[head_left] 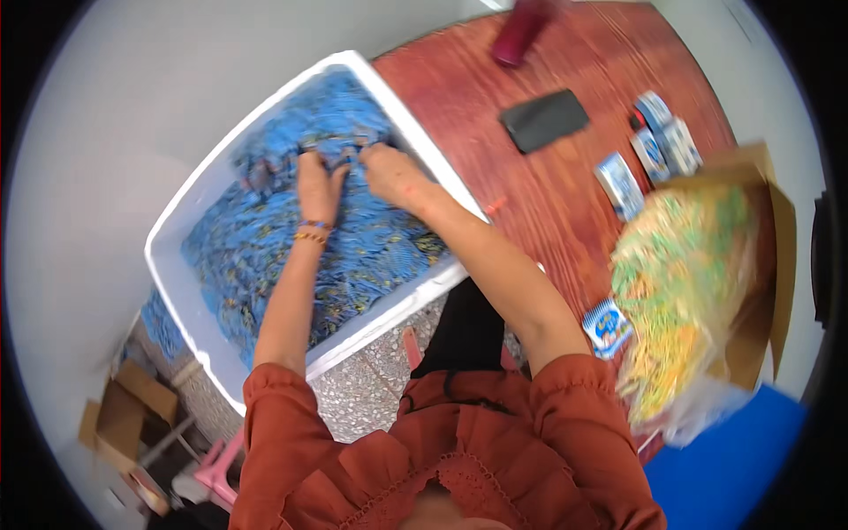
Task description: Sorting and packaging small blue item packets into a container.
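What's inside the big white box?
The white box is full of small blue packets. Both hands, left hand and right hand, dig into them. The bottom is covered, so it cannot be seen.

- White foam box [173,269]: rectangular, open-topped, thick-walled; it sits tilted across your view, one long wall lying along the edge of the red-brown table; the far corner points up and away from you; the walls are plain white and unmarked
- Blue packets [371,252]: a dense heap of small flat wrappers, mostly blue with flecks of yellow and dark print; they fill the box nearly to its rim, lying loose and overlapping at all angles; the heap is blurred near the far end, so single packets cannot be told apart there
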The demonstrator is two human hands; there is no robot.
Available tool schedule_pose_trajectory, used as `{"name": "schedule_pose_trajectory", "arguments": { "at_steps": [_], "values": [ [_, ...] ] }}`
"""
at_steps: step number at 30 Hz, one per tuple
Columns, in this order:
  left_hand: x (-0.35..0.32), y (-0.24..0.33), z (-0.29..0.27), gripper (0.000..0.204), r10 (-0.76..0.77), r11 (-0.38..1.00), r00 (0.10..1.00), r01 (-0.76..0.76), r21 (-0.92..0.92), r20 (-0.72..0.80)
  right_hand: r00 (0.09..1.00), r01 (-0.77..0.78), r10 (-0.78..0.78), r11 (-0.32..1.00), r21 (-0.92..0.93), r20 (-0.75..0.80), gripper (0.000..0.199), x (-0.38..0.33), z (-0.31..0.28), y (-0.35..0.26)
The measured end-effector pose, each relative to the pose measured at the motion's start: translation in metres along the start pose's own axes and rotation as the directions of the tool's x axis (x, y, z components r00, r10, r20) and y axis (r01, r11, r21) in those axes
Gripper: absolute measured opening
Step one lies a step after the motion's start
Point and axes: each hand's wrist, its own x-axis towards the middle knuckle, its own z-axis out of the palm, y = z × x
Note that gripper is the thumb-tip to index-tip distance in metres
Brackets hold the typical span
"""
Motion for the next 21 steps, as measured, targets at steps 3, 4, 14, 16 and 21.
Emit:
{"name": "schedule_pose_trajectory", "arguments": {
  "at_steps": [3, 4, 14, 16, 21],
  "values": [
    [0.013, 0.002, 0.003, 0.049, -0.027, 0.997, 0.998, 0.031, -0.075, 0.051, 0.987, 0.107, -0.095, 0.99, 0.092, -0.13, 0.015, -0.044, -0.008, -0.014],
    [0.004, 0.007, 0.0, 0.049, -0.045, 0.998, 0.996, 0.048, -0.038, 0.078, 0.973, 0.181, -0.154, 0.972, 0.153, -0.173, 0.013, -0.079, -0.023, -0.021],
    [-0.001, 0.067, -0.004, 0.034, 0.176, 0.982, 0.984, -0.177, -0.06, -0.017, 0.817, -0.031, 0.298, 0.878, 0.478, -0.494, 0.014, -0.303, -0.094, 0.015],
    [-0.001, 0.069, -0.012, 0.03, 0.191, 0.976, 0.981, -0.194, -0.095, -0.045, 0.783, -0.121, 0.305, 0.929, 0.349, -0.542, 0.014, -0.332, -0.096, 0.018],
    [0.015, 0.16, -0.006, 0.02, 0.32, 0.862, 0.947, -0.302, -0.407, -0.024, 0.468, -0.61, 0.524, 0.774, 0.169, -0.711, 0.017, -0.419, -0.108, 0.059]
  ]
}}
